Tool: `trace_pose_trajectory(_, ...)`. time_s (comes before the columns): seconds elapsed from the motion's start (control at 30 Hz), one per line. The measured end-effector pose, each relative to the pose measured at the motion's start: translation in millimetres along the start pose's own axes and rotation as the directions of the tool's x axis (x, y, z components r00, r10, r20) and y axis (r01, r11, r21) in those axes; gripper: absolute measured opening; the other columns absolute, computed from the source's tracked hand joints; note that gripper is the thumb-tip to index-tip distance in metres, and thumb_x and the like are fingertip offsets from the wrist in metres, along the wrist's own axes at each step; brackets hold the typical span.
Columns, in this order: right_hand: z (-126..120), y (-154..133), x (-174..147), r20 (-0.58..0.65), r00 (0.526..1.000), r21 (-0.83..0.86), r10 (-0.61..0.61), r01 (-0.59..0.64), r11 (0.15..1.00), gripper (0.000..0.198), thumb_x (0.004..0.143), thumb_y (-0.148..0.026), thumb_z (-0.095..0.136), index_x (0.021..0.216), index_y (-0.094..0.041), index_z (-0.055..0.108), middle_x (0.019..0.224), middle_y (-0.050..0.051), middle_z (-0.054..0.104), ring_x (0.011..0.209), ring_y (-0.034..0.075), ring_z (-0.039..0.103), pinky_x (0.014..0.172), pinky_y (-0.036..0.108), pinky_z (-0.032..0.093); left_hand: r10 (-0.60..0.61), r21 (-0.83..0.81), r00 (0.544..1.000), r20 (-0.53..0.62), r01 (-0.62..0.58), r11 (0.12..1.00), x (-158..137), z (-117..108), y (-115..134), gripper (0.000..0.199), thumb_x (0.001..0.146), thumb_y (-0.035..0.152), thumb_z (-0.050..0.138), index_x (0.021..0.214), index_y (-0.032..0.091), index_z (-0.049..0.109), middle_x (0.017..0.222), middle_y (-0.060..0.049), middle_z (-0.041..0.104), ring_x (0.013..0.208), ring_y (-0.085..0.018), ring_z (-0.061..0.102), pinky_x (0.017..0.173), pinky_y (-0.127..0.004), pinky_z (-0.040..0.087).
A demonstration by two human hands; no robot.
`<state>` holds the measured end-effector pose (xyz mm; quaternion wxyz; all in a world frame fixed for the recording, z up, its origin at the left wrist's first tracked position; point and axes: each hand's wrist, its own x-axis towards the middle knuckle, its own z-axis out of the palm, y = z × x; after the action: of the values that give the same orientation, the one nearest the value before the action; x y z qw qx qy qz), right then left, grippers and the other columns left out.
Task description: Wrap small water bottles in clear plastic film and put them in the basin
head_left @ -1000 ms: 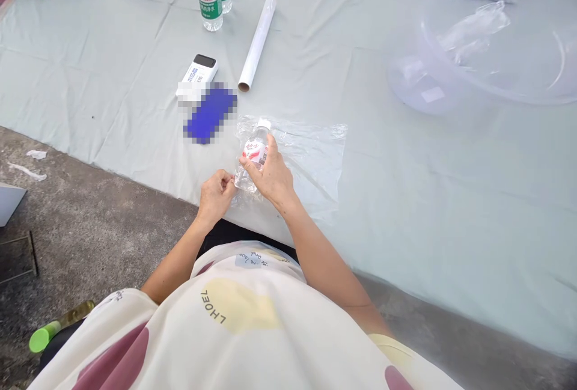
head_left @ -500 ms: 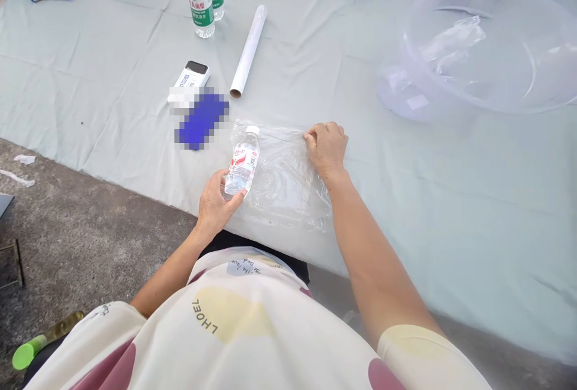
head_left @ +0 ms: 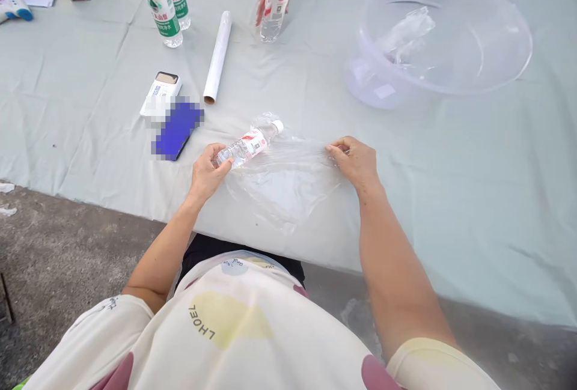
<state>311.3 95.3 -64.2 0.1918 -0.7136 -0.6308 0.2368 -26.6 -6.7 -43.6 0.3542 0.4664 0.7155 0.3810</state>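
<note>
A clear water bottle (head_left: 253, 143) with a white cap and a red-and-white label lies tilted, its cap toward the upper right. My left hand (head_left: 207, 173) is closed around its base. Under and beside the bottle spreads a sheet of clear plastic film (head_left: 288, 188), crumpled and partly stretched. The edge of that film is pinched between the fingers of my right hand (head_left: 354, 161), at the film's right side. Part of the film is hard to make out against the pale cloth.
Beyond my hands lie a roll of film (head_left: 218, 56), a blurred blue phone (head_left: 178, 130) and a white device (head_left: 161, 92). Two green-labelled bottles (head_left: 163, 17) stand behind. A clear basin (head_left: 444, 86) is at right. Another person's hand holds a bottle (head_left: 276, 5) at the top.
The bottle has tipped over toward the right in my left hand. My right hand has drawn the film rightward. At the far side, another person's bottle has come into view upright.
</note>
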Motion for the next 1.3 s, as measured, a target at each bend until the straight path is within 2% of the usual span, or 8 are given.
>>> trace_pose_trajectory(0.2, -8, 15, -38, -0.376, 0.913, -0.136, -0.158, 0.115, 0.984, 0.033, 0.087, -0.033, 0.052, 0.115, -0.020, 0.064, 0.121, 0.017, 0.065, 0.118, 0.032, 0.059, 0.100, 0.053, 0.046, 0.022, -0.008, 0.998, -0.055, -0.022, 1.000, -3, 6, -1, 0.039, 0.079, 0.033, 0.066, 0.117, 0.024, 0.064, 0.116, -0.004, 0.068, 0.099, -0.017, 0.062, 0.076, -0.026, 0.051)
trace_pose_trajectory(0.33, 20, -16, -106, -0.065, 0.875, -0.170, -0.479, 0.463, 0.870, 0.032, 0.095, -0.039, 0.051, 0.119, -0.024, 0.067, 0.131, 0.015, 0.062, 0.127, 0.031, 0.056, 0.107, 0.052, 0.044, 0.104, 0.082, 0.991, -0.081, -0.097, 0.992, -13, 10, -2, 0.037, 0.080, 0.034, 0.068, 0.116, 0.025, 0.064, 0.115, -0.003, 0.068, 0.095, -0.017, 0.062, 0.078, -0.028, 0.051)
trace_pose_trajectory(0.43, 48, -39, -162, 0.216, 0.751, -0.138, -0.624, 0.656, 0.742, 0.028, 0.094, -0.037, 0.057, 0.118, -0.029, 0.070, 0.143, 0.013, 0.057, 0.138, 0.033, 0.049, 0.108, 0.054, 0.045, 0.253, 0.185, 0.961, -0.108, -0.231, 0.955, -23, 19, -7, 0.035, 0.083, 0.032, 0.067, 0.117, 0.024, 0.062, 0.122, -0.004, 0.066, 0.108, -0.020, 0.061, 0.089, -0.033, 0.051)
trace_pose_trajectory(0.63, 43, -39, -208, 0.419, 0.593, -0.013, -0.687, 0.761, 0.649, 0.030, 0.094, -0.024, 0.058, 0.122, -0.025, 0.070, 0.144, 0.015, 0.057, 0.136, 0.032, 0.053, 0.102, 0.051, 0.052, 0.522, 0.363, 0.843, -0.129, -0.449, 0.816, -39, 40, -25, 0.028, 0.090, 0.033, 0.067, 0.115, 0.021, 0.061, 0.128, -0.013, 0.061, 0.122, -0.026, 0.055, 0.101, -0.042, 0.048)
trace_pose_trajectory(0.73, 15, -33, -184, 0.457, 0.592, 0.076, -0.664, 0.717, 0.693, 0.026, 0.098, -0.032, 0.052, 0.108, -0.025, 0.075, 0.126, 0.011, 0.071, 0.115, 0.029, 0.068, 0.089, 0.046, 0.058, 0.582, 0.404, 0.801, -0.140, -0.490, 0.773, -40, 45, -30, 0.025, 0.092, 0.033, 0.065, 0.114, 0.021, 0.062, 0.126, -0.014, 0.060, 0.119, -0.026, 0.056, 0.102, -0.044, 0.047)
trace_pose_trajectory(0.97, -13, -86, -41, 0.124, 0.811, 0.109, -0.571, 0.561, 0.821, 0.038, 0.097, -0.025, 0.038, 0.116, -0.024, 0.070, 0.121, 0.006, 0.072, 0.111, 0.024, 0.066, 0.094, 0.042, 0.052, 0.565, 0.447, 0.818, -0.108, -0.468, 0.762, -39, 44, -31, 0.021, 0.091, 0.033, 0.065, 0.109, 0.024, 0.065, 0.124, -0.013, 0.061, 0.114, -0.027, 0.058, 0.097, -0.044, 0.050)
trace_pose_trajectory(1.17, 36, -166, 60, 0.441, 0.572, 0.008, -0.692, 0.768, 0.640, 0.059, 0.082, -0.003, 0.045, 0.128, -0.033, 0.066, 0.150, -0.004, 0.053, 0.118, 0.024, 0.061, 0.092, 0.039, 0.048, 0.587, 0.479, 0.802, -0.110, -0.474, 0.739, -40, 44, -31, 0.021, 0.092, 0.035, 0.065, 0.110, 0.024, 0.065, 0.124, -0.013, 0.061, 0.111, -0.026, 0.059, 0.096, -0.043, 0.052)
trace_pose_trajectory(1.3, 54, -185, 81, 0.634, 0.482, -0.153, -0.605, 0.845, 0.513, 0.037, 0.074, -0.003, 0.057, 0.093, -0.026, 0.078, 0.109, 0.002, 0.075, 0.093, 0.022, 0.066, 0.081, 0.035, 0.048, 0.601, 0.477, 0.790, -0.121, -0.485, 0.733, -41, 45, -34, 0.022, 0.092, 0.036, 0.064, 0.111, 0.024, 0.065, 0.123, -0.013, 0.060, 0.111, -0.025, 0.058, 0.092, -0.040, 0.053)
